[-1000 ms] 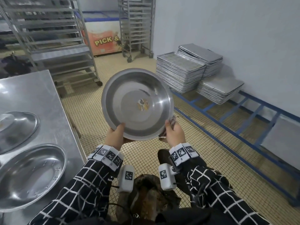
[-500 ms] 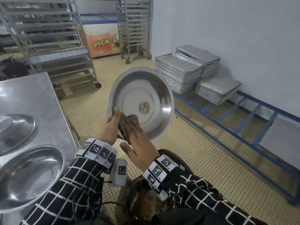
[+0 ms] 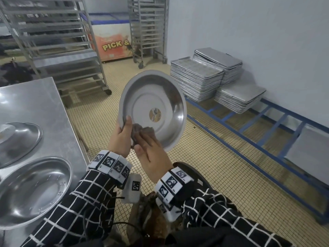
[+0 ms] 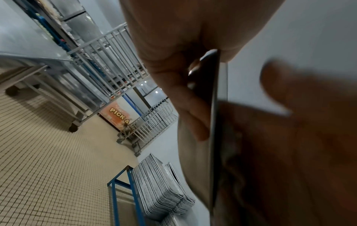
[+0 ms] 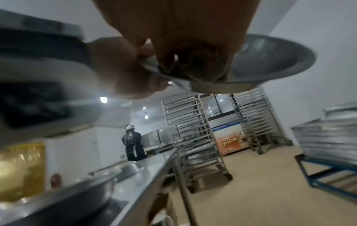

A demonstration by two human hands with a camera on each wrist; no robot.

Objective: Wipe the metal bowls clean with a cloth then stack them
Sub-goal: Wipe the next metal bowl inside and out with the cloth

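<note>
Your left hand (image 3: 119, 138) pinches the bowl (image 3: 153, 109) rim, tilted up over the floor — right hand (image 3: 153, 154) presses the cloth (image 3: 142, 131) flat-fingered at the lower-left inner wall; unwiped metal lies up-right.

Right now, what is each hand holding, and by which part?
Left hand grips the bowl at its lower-left rim. Right hand presses the cloth against the bowl's inside with fairly straight fingers.

silver bowl (image 3: 156, 97), grey-brown cloth (image 3: 142, 131)
</note>
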